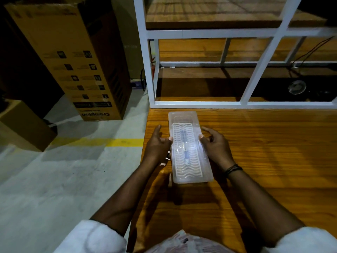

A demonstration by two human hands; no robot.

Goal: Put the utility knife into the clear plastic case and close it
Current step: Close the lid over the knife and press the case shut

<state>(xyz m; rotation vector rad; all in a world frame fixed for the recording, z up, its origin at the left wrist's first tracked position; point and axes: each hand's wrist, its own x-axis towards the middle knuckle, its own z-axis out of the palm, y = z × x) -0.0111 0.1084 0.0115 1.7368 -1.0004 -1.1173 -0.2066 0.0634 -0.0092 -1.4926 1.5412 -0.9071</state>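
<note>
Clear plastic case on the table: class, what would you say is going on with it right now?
A person has both hands on the clear plastic case, which lies on the wooden table. The left hand and right hand flank its long sides, each thumb pressing on an edge. The utility knife is already inside, visible through the ribbed lid. The lid looks down, but whether it has latched cannot be told.

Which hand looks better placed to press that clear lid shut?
Left hand, narrowly: its thumb rests on the case lid's edge and its palm sits against the side. The right hand also thumbs the lid, fingers lifted clear.
</note>
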